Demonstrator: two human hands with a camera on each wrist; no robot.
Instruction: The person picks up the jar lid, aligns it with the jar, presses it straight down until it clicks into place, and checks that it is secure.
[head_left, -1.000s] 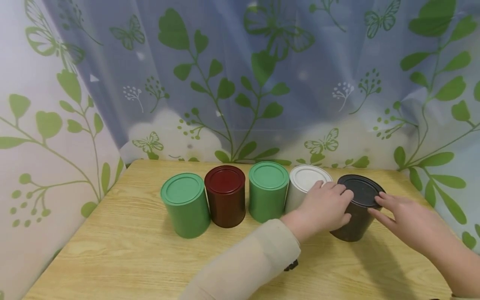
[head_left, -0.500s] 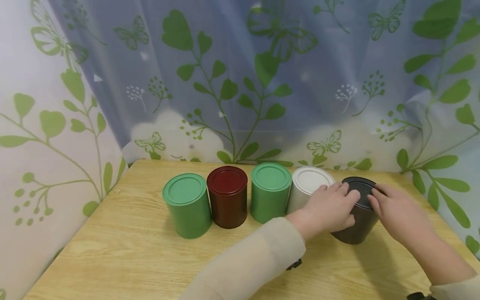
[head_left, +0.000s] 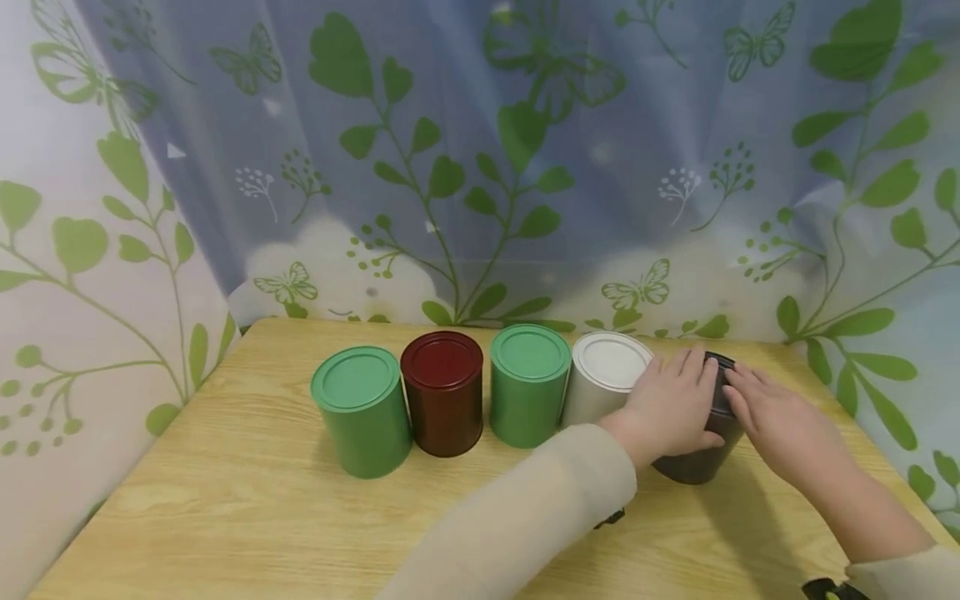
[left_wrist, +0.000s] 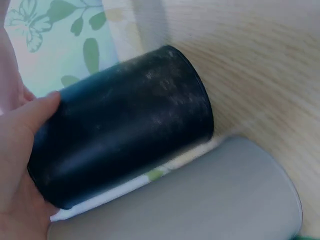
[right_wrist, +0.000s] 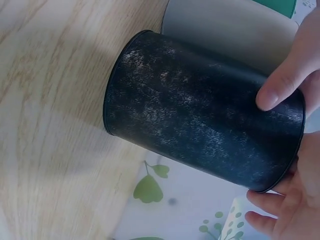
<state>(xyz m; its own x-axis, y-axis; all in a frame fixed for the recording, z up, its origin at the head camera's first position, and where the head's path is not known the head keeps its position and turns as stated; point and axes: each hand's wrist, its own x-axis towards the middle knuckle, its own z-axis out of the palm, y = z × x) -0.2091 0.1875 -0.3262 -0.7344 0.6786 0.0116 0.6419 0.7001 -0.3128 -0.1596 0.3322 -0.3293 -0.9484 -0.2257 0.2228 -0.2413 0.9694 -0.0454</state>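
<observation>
A black can (head_left: 697,462) stands at the right end of a row of cans on the wooden table (head_left: 225,500). My left hand (head_left: 671,408) wraps its left side and top, with the thumb lying along the wall of the black can (left_wrist: 125,130). From the right, my right hand (head_left: 780,425) grips the lid end of the black can (right_wrist: 200,120), thumb on the wall and fingers behind the rim. Most of the lid is hidden under both hands. A white can (head_left: 607,367) stands right beside it, close to my left hand.
Left of the white can stand a green can (head_left: 528,383), a dark red can (head_left: 442,392) and another green can (head_left: 360,408), all lidded. A leaf-patterned curtain (head_left: 480,167) hangs behind and at both sides of the table.
My right hand has moved left from beside the black can onto its lid end. My left hand has slid further over the top, so both hands now cover the lid.
</observation>
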